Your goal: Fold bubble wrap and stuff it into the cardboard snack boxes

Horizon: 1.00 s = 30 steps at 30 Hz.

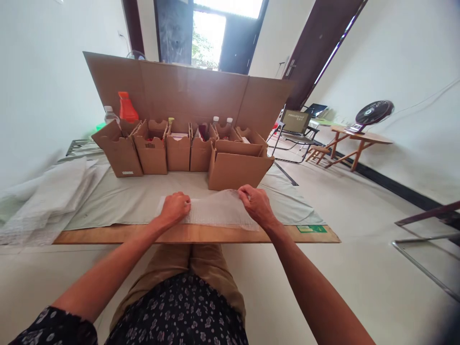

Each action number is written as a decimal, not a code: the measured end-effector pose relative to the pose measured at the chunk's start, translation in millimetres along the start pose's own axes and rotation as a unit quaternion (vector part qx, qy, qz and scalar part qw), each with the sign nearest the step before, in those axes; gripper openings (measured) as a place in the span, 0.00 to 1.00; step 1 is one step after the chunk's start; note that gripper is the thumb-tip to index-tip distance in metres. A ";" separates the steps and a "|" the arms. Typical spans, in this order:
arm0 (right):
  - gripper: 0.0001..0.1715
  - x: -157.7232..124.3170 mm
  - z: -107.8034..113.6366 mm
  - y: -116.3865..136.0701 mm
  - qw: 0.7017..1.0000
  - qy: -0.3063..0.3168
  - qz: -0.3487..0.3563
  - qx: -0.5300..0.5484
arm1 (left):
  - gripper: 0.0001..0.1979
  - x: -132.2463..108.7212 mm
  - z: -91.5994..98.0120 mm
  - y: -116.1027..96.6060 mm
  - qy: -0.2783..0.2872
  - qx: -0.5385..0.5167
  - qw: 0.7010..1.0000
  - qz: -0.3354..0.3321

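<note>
A clear bubble-wrap bag lies flat near the front edge of the table. My right hand pinches its far right corner, lifting that side slightly. My left hand rests on the left part of the bag with its fingers curled; whether it grips the plastic is hidden. Just beyond my right hand stands an open cardboard box. To the far left of my left hand lies a pile of similar bubble-wrap bags.
A row of open cardboard bins with assorted items stands across the table, before a tall cardboard panel. A red bottle pokes up at the left. A cloth covers the wooden table. Right, a fan sits on a small table.
</note>
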State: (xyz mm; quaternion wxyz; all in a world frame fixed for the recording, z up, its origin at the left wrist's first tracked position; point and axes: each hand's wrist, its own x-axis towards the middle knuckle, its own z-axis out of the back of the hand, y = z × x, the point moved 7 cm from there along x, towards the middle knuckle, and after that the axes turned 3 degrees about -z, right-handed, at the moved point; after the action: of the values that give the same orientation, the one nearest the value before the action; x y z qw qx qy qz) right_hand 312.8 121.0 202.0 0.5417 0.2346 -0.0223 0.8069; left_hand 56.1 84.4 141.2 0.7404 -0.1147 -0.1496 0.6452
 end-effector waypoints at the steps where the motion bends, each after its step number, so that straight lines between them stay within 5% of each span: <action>1: 0.16 0.3 7.7 -3.1 1.000 -0.011 -0.004 0.013 | 0.12 -0.5 8.0 9.9 0.004 -0.015 1.000 0.007; 6: 0.16 7.8 27.7 -18.1 0.998 -0.036 -0.009 0.060 | 0.11 -5.2 57.0 51.6 0.044 -0.123 0.991 0.000; 11: 0.15 46.8 1.6 -16.9 0.998 -0.039 -0.005 0.056 | 0.14 12.5 82.5 77.5 0.030 -0.169 0.985 0.005; 17: 0.13 54.9 -37.3 -6.3 0.999 -0.039 0.007 0.017 | 0.19 26.4 60.7 96.5 -0.093 -0.100 0.989 0.052; 20: 0.15 28.8 -37.5 2.4 0.998 -0.064 0.014 0.002 | 0.26 8.7 51.9 85.5 -0.186 -0.061 0.979 0.049; 22: 0.15 12.8 -40.0 15.5 0.996 -0.072 0.046 -0.001 | 0.23 -1.1 40.5 64.0 -0.202 -0.034 0.979 -0.017; 26: 0.18 -0.7 -75.9 47.3 0.989 0.019 0.144 0.013 | 0.20 -5.9 -2.9 23.0 -0.120 0.051 0.973 -0.190; 30: 0.26 -2.1 -114.5 45.0 0.988 0.104 0.113 -0.007 | 0.29 0.3 -40.9 30.1 -0.012 0.104 0.977 -0.185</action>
State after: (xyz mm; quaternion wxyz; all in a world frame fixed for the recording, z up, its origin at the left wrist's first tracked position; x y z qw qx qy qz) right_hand 233.1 133.8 109.1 0.4478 0.1412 0.0021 0.8829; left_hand 43.5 89.9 92.3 0.8531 0.0004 -0.1088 0.5102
